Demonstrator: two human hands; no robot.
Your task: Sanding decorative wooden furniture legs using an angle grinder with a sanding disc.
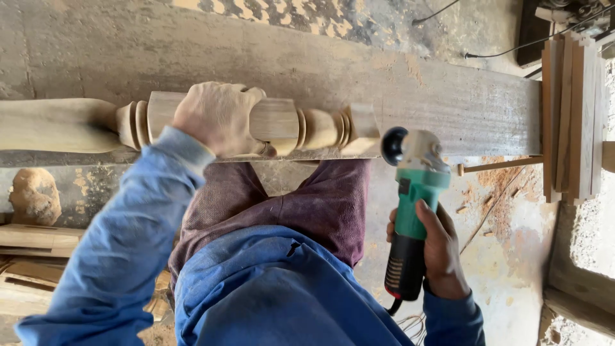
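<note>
Head view: your left hand (pixel 219 118) clamps down over the turned wooden leg (pixel 256 125), pinning it on the plank (pixel 448 106). Your right hand (pixel 439 253) wraps the green angle grinder (pixel 413 211), its head just beside the leg's end.

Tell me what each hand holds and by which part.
Left hand grips the turned wooden post around its square middle section. Right hand holds the green angle grinder by its body.

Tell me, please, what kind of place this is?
Probably a woodworking shop. The left hand holds a turned wooden post on a dusty bench, the right hand grips a green grinder, and planks are stacked nearby.
</note>
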